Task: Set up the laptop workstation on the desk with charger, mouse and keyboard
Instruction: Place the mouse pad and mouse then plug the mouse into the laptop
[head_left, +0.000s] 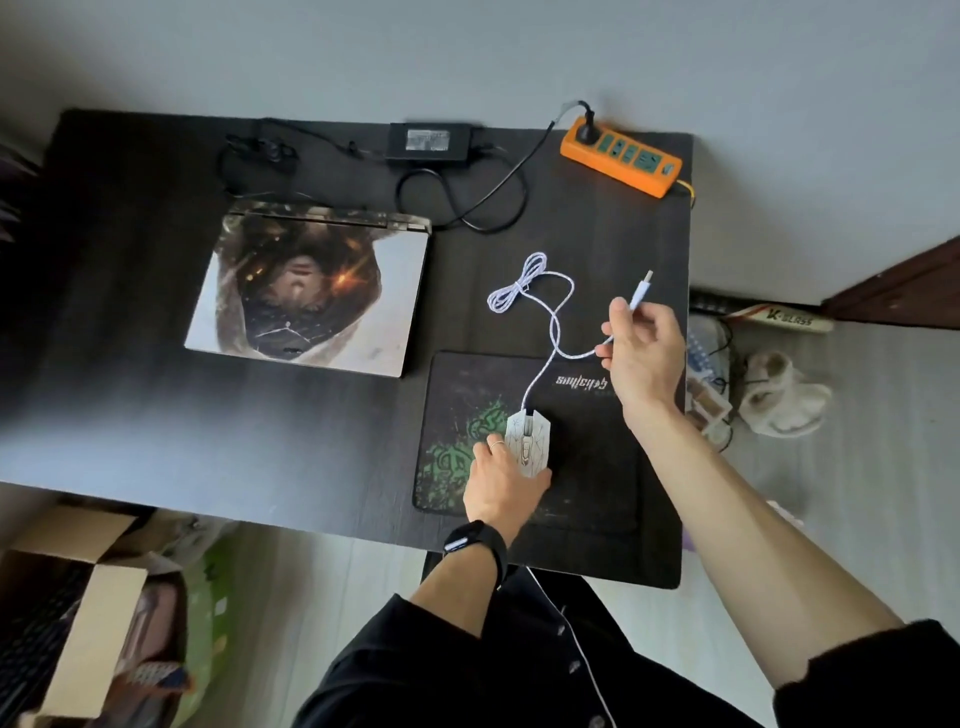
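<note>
A person's left hand (506, 486) grips a white mouse (530, 441) on a dark mouse pad (587, 467). The right hand (647, 353) pinches the mouse's braided cable (514, 285) just below its USB plug (643, 286). A closed laptop (311, 291) lies to the left on the black counter (311, 426).

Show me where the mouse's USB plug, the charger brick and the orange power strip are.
USB plug (647, 276): head view, its metal tip.
charger brick (427, 141): head view, its top label.
power strip (621, 155): head view, its socket face.
</note>
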